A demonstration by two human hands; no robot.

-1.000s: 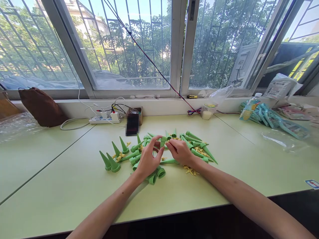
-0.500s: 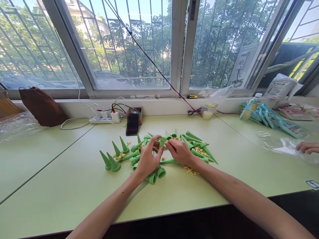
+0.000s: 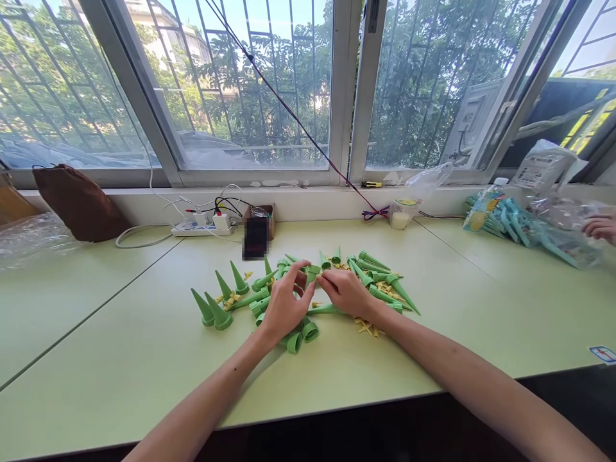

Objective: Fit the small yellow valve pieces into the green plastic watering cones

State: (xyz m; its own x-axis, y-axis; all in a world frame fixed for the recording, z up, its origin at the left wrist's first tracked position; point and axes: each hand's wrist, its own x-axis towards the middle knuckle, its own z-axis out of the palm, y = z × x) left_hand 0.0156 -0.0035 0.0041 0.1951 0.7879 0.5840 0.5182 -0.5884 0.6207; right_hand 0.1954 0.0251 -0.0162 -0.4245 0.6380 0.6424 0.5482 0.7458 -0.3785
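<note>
A pile of green plastic cone spikes and small yellow pieces lies on the pale green table. My left hand and my right hand meet over the pile's middle. Both pinch one green spike between them; my right fingertips seem to press a small yellow piece at its end. Several spikes stand upright on their wide ends left of the pile.
A power strip with cables and a small dark box sit by the window sill. A brown bag is at the far left. Blue packaged items and clear plastic bags lie at the right, where another person's hand shows.
My hands stayed over the pile, fingers closing tighter on the green spike. The other person's hand came in at the right edge and moved up, lifting the clear plastic bag.
</note>
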